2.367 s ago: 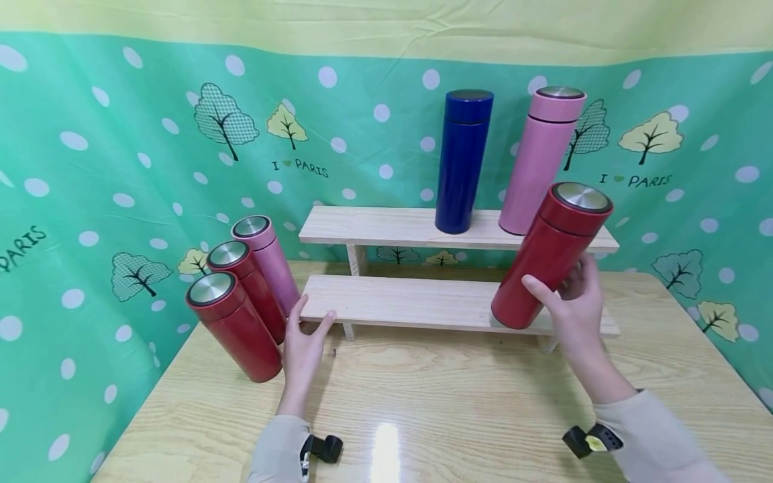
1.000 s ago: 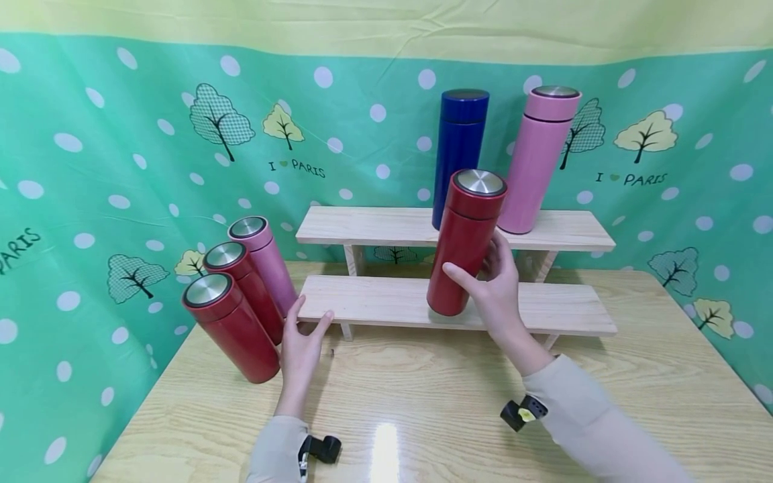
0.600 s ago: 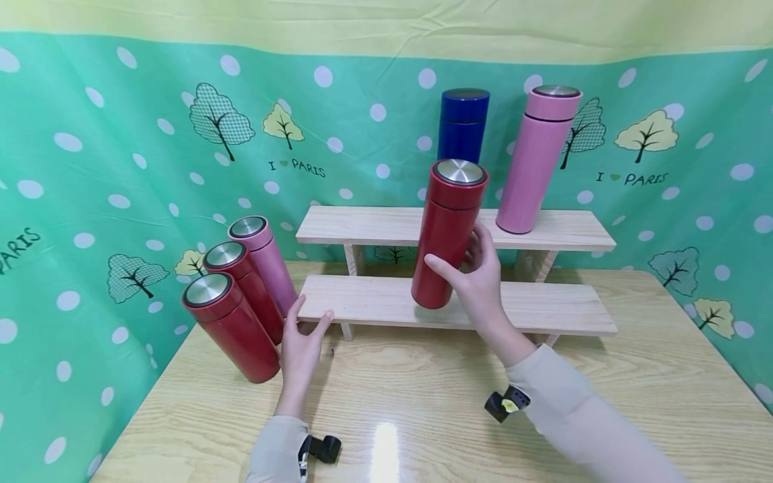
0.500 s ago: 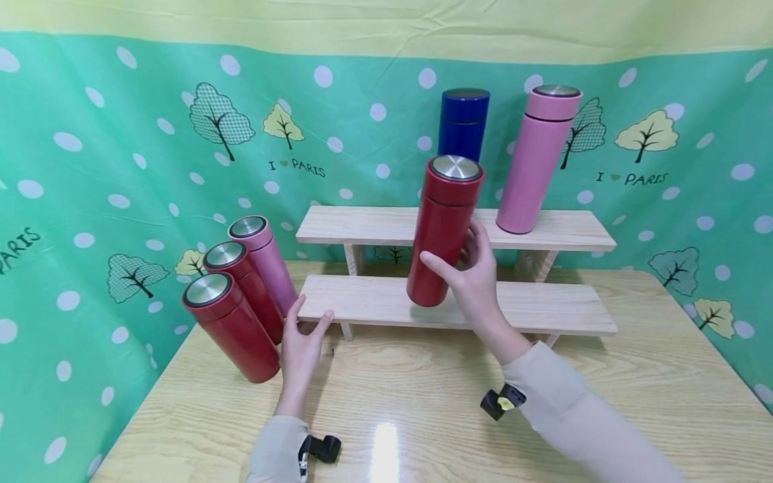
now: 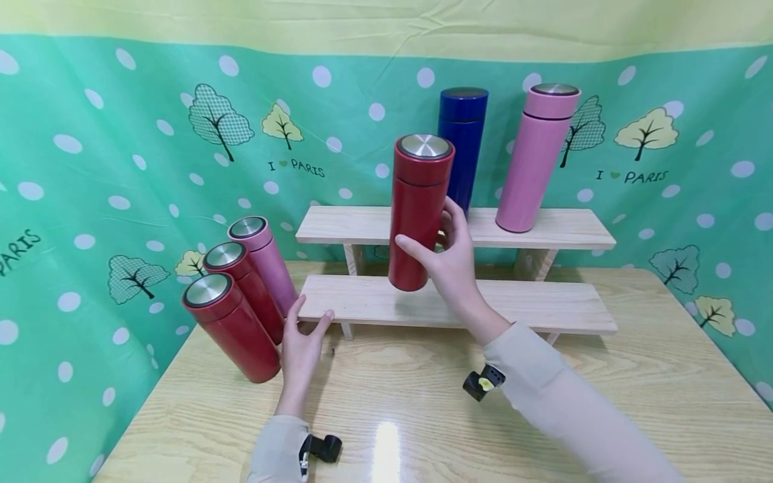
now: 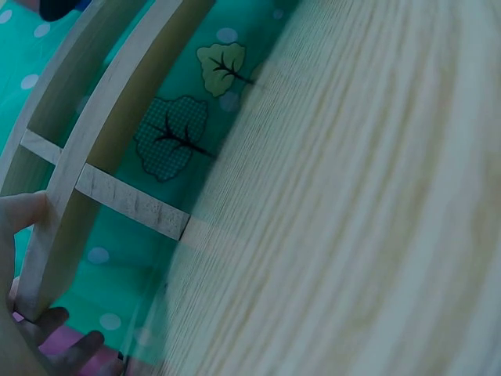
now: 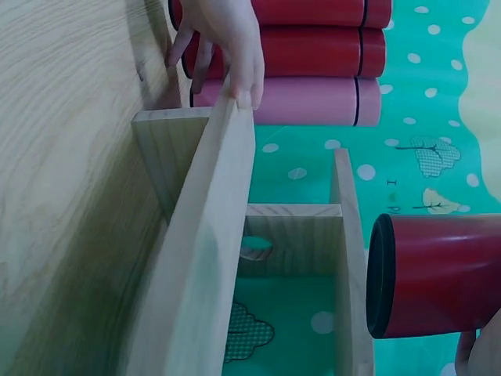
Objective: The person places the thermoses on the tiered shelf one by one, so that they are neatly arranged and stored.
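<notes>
My right hand [image 5: 449, 261] grips a red thermos [image 5: 419, 215] round its lower half, with the thumb across the front. The bottle is held upright over the lower board of a two-tier wooden shelf [image 5: 356, 298], overlapping the upper board and a blue thermos [image 5: 468, 144] in the head view. At the shelf's left end, my left hand [image 5: 302, 345] pinches the lower board's corner; the left wrist view shows the thumb on its top edge and fingers beneath. In the right wrist view the held thermos's dark base [image 7: 381, 276] hangs clear of the boards.
A pink thermos [image 5: 537, 161] stands beside the blue one on the upper board [image 5: 561, 225]. Left of my left hand, a second pink thermos [image 5: 266, 261] and two red thermoses [image 5: 232, 322] stand in a row on the table [image 5: 386, 402]. A patterned green cloth [image 5: 151, 168] hangs behind.
My right hand has carried the red thermos leftward from the shelf's right end and, lately, higher, past the front of the blue thermos. My left hand stays on the shelf corner.
</notes>
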A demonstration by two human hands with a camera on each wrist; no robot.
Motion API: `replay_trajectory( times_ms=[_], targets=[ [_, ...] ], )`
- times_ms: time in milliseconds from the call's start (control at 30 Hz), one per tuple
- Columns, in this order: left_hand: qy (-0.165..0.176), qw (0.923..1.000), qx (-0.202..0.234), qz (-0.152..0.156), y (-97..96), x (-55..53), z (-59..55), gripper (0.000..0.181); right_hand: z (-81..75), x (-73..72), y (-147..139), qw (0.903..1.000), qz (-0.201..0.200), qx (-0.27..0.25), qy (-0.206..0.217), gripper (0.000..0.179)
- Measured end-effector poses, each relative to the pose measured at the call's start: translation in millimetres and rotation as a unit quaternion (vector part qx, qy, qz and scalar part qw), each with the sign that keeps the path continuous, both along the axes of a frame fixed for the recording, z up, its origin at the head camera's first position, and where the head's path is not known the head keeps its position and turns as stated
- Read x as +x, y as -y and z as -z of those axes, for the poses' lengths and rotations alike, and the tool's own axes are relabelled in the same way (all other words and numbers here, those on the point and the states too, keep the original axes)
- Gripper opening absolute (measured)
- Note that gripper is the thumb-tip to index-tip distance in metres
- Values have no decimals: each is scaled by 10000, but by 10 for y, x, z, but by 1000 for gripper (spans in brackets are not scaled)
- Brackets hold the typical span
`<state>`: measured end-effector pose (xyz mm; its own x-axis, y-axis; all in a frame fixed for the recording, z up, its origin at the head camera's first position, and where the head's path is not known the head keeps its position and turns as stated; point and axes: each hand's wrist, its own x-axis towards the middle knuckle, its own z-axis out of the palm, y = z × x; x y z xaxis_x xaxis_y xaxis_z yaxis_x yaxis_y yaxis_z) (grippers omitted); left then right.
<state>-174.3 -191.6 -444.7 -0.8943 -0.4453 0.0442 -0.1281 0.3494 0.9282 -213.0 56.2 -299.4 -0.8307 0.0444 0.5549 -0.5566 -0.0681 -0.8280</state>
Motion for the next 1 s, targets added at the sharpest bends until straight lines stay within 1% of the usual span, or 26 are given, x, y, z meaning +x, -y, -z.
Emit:
replay_trajectory(
  times_ms=[233,367,600,1000],
  targets=[
    [-71,10000,62,-21,3,7,4,78,-75,-84,90,10000,-9,36,-80,74],
    [-102,9999,78,-9,1,5,2,77,-122,-132,133,10000,8,72,-28,75],
    [-76,9999,75,-37,-8,6,-3,77,-190,-234,192,9998,59,168,107,77],
    [-17,10000,29,-36,-3,17,-8,79,-294,-423,299,9994,179,285,77,80]
  ],
)
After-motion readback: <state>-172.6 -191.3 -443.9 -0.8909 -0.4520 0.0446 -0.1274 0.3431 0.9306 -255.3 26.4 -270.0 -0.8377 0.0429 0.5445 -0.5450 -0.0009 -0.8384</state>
